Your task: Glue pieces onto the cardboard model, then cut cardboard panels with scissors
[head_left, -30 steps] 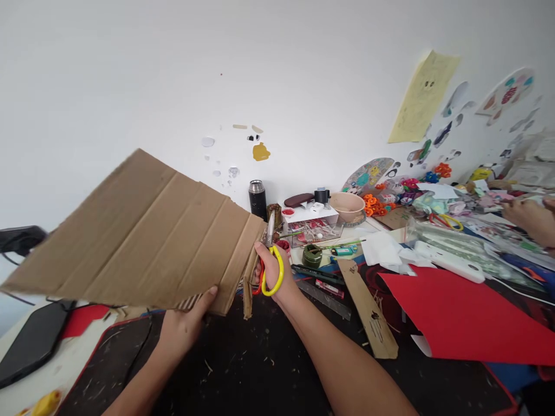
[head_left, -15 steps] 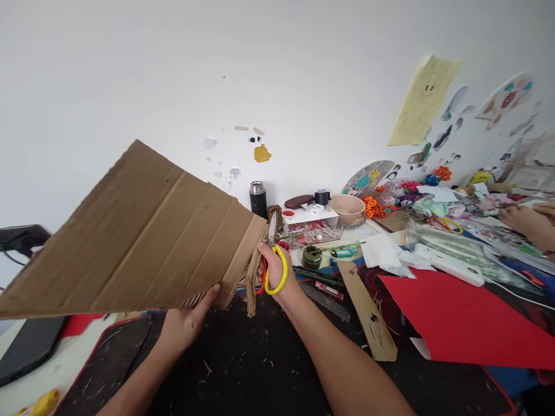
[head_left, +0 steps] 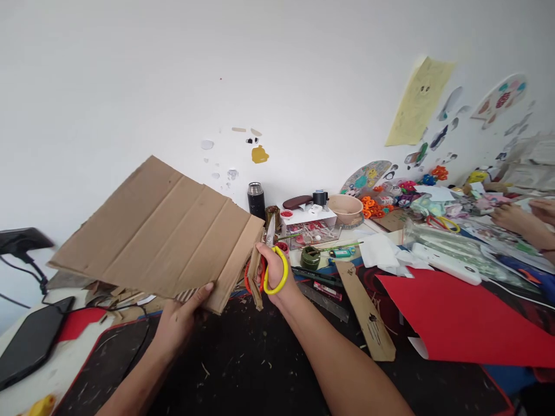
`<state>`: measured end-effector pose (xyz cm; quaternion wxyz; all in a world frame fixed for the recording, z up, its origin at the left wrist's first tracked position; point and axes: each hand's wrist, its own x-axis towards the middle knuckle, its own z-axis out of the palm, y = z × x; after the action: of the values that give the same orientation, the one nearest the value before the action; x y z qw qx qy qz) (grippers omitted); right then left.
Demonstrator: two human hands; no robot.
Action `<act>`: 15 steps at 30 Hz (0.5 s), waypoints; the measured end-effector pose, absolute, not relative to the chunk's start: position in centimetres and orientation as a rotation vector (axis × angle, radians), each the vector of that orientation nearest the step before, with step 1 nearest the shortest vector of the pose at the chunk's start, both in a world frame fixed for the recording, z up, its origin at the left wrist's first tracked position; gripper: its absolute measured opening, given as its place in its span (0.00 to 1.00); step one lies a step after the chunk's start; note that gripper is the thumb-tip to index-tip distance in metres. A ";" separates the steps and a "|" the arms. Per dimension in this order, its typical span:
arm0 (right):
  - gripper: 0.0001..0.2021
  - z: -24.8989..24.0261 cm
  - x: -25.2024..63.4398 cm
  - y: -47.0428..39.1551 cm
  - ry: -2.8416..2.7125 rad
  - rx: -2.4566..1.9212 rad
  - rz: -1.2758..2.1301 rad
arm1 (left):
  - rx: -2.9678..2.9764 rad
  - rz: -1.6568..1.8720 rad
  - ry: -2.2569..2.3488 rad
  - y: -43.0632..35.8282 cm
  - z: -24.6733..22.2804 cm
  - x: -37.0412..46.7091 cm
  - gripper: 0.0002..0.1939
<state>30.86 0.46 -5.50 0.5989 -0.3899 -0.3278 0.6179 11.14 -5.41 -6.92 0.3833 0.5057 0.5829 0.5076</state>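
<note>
A large brown sheet of corrugated cardboard (head_left: 160,225) with several parallel creases is held up above the dark mat. My left hand (head_left: 184,312) grips its lower edge, thumb on the near face and fingers hidden behind. My right hand (head_left: 273,274) is closed on scissors (head_left: 284,271) with yellow and red handles, their blades pointing up at the sheet's right edge. A narrow cardboard strip (head_left: 255,292) hangs down by the red handle at that edge. Whether the strip is still joined to the sheet, I cannot tell.
A black mat (head_left: 243,370) covers the near table. To the right lie a cardboard strip (head_left: 364,312) and red paper (head_left: 463,323). A black flask (head_left: 256,199) and a bowl (head_left: 346,208) stand by the wall. Another person's hands (head_left: 515,222) are at far right.
The cardboard's far left end has swung back and now looks smaller, uncovering scraps and a black lamp-like object at left. The hanging strip has shifted slightly right. Both hands keep their grips.
</note>
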 end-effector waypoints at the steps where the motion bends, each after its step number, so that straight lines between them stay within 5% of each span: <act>1: 0.21 -5.4 30.8 0.4 -0.740 -0.907 1.429 | 1.232 1.305 1.454 -5.5 -6.9 11.4 0.31; 15: 0.22 -5.5 31.4 0.0 -0.982 -0.965 1.262 | 1.023 1.435 1.261 -6.0 -5.8 13.1 0.24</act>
<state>31.41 0.04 -5.46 0.5949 -0.4152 -0.4226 0.5432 13.11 -5.98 -5.81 0.4683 0.4171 0.5143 0.5850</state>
